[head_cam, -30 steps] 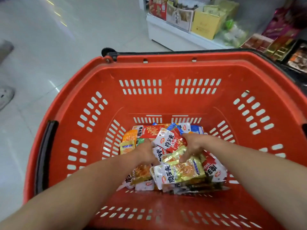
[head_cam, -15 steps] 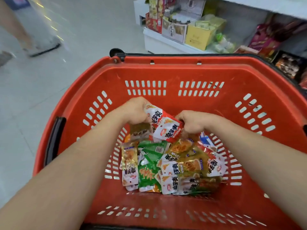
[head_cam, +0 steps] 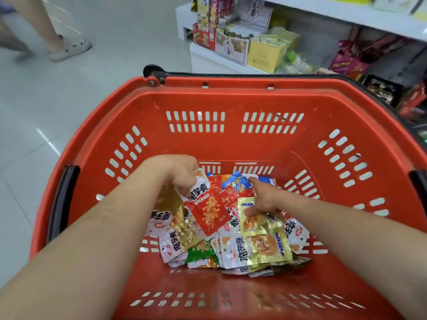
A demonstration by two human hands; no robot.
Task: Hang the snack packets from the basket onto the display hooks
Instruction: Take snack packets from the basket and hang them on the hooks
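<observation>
Left hand [head_cam: 182, 175] pinches a red packet [head_cam: 209, 213] above the snack packets [head_cam: 233, 250] heaped in the basket [head_cam: 231, 98]; best gather by top edges, holes aligned (right hand [head_cam: 263, 197] lies on a gold packet [head_cam: 253, 222], grip unclear).

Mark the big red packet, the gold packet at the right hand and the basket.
red packet [head_cam: 209, 214]: head view, printed middle.
gold packet [head_cam: 253, 224]: head view, lower half.
basket [head_cam: 231, 88]: head view, far rim.

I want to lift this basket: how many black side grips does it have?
2: left grip on the basket's left wall, right grip on its right wall at the picture's edge. None looks hidden.
</observation>
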